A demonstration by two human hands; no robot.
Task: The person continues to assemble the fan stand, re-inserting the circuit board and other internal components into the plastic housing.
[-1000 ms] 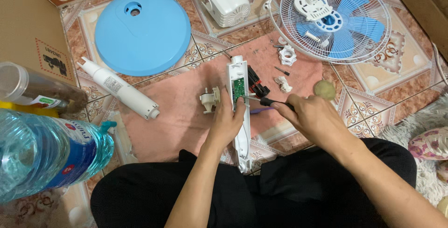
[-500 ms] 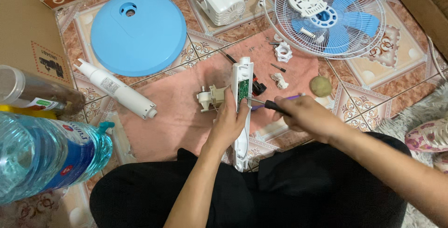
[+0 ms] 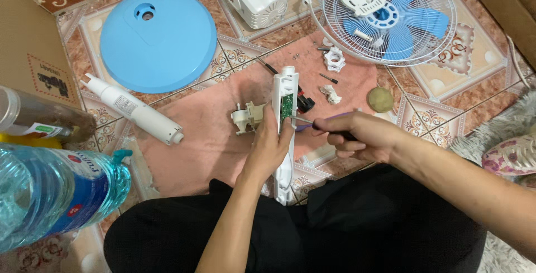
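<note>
Fan column under work, upright on pink cloth (image 3: 212, 139).
Left hand (image 3: 271, 144) gripping column (image 3: 286, 139); right hand (image 3: 365, 136) clenched on screwdriver (image 3: 304, 121), tip at circuit board (image 3: 287, 105).

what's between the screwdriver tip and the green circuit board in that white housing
Nothing visible. The right hand holds the screwdriver with its tip at the green circuit board, while the left hand grips the white housing below it.

White panel (image 3: 286, 97) (upright), screwdriver (image 3: 304, 121) at circuit board (image 3: 287, 105)
</note>
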